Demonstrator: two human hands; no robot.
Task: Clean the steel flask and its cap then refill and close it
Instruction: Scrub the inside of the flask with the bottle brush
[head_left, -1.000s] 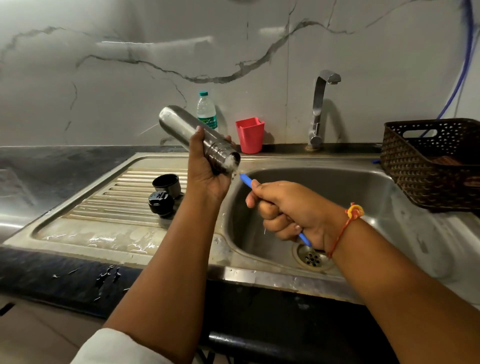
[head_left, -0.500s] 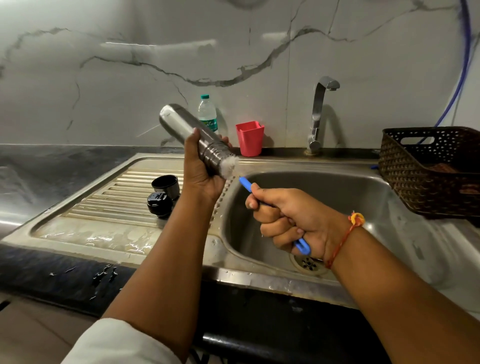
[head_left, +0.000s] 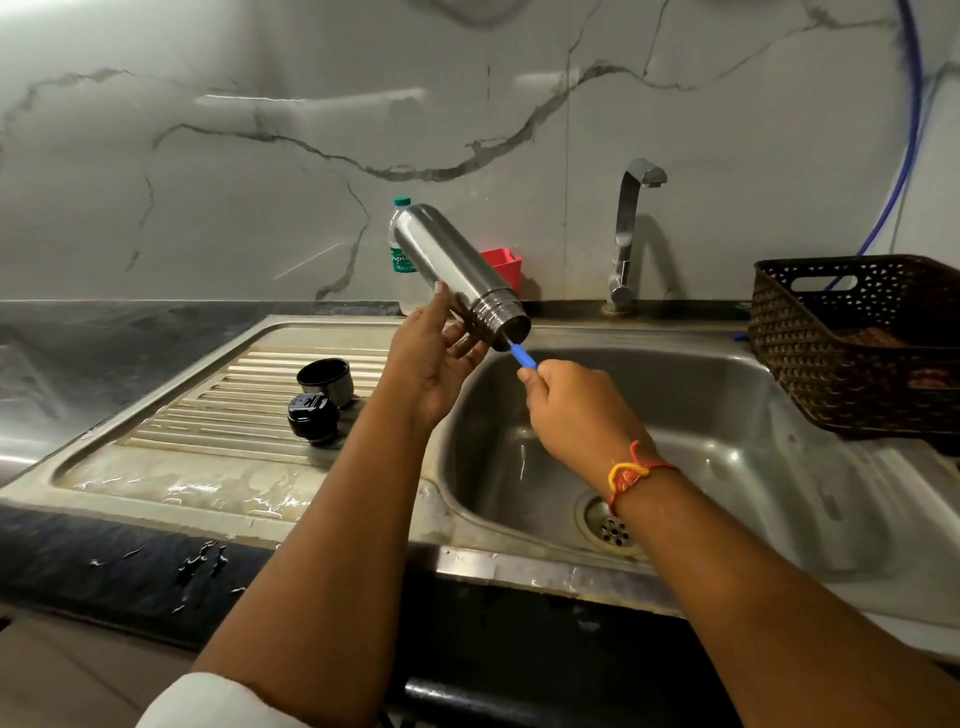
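My left hand grips the steel flask near its threaded neck, holding it tilted over the sink's left rim with its mouth pointing down to the right. My right hand grips the blue handle of a bottle brush. The brush head is inside the flask's mouth and hidden; only a short piece of handle shows. On the ribbed draining board lie the flask's steel cup cap and its black stopper, side by side.
The steel sink basin with its drain lies under my right arm. A tap stands behind it. A plastic water bottle and a red cup stand at the wall. A brown basket sits at the right.
The brush head was outside the flask's mouth; it has now gone inside, and my right hand has moved up close to the mouth. The flask has shifted to the right over the basin's edge.
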